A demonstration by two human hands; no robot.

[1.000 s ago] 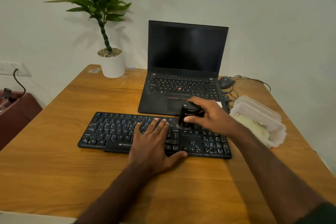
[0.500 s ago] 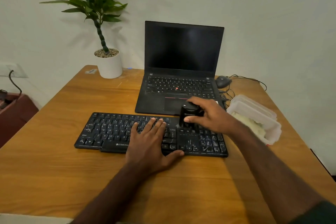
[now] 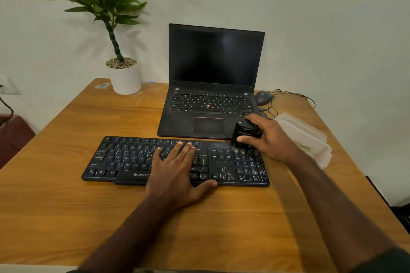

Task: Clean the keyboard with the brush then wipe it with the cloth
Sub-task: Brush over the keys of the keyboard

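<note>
Brushing stage: my right hand [image 3: 273, 139] grip pinches the brush [image 3: 245, 134] over the numpad corner of the keyboard [image 3: 133, 159] on the bench [image 3: 66, 217]; left hand [image 3: 177, 175] flat, spread, steadying it. Cloth wipe not started.

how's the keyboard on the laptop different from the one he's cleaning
The laptop keyboard is built in, compact, with a red pointing nub and untouched. The separate keyboard is wider, has a number pad, and lies nearer, under the flat left hand and the brush in the right hand. Both are black.
</note>
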